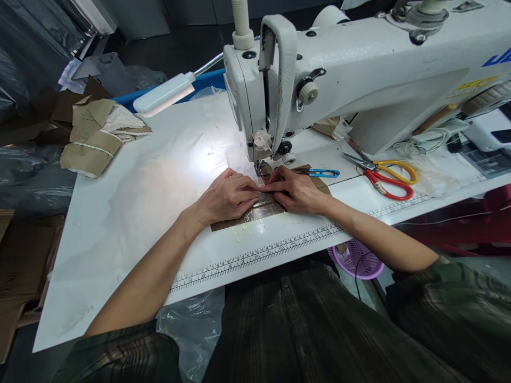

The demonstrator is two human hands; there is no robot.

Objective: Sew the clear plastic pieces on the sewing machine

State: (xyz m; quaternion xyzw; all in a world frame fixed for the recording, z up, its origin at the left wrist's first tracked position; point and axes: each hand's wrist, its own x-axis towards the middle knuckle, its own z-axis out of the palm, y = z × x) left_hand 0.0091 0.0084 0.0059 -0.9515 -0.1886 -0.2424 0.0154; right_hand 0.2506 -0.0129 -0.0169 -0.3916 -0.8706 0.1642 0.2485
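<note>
Both hands meet just in front of the presser foot [260,167] of a white sewing machine [339,64]. My left hand [229,197] has its fingers pressed together, thumb and index at a small pale, thin piece [251,171] by the needle. From the other side my right hand [297,190] brings its closed fingertips to the same spot. What exactly lies between the fingers is too small and covered to make out. Under both hands is a brown plate [261,211] with clear tape-like strips on it. Blue thread snips [323,173] lie just beyond my right hand.
Scissors with red and yellow handles [391,178] lie right on the white table [159,181]. A printed ruler [255,259] follows the front edge. A lamp [165,94] hangs over the left side, near a tied fabric bundle [91,135]. A purple basket [359,259] stands below.
</note>
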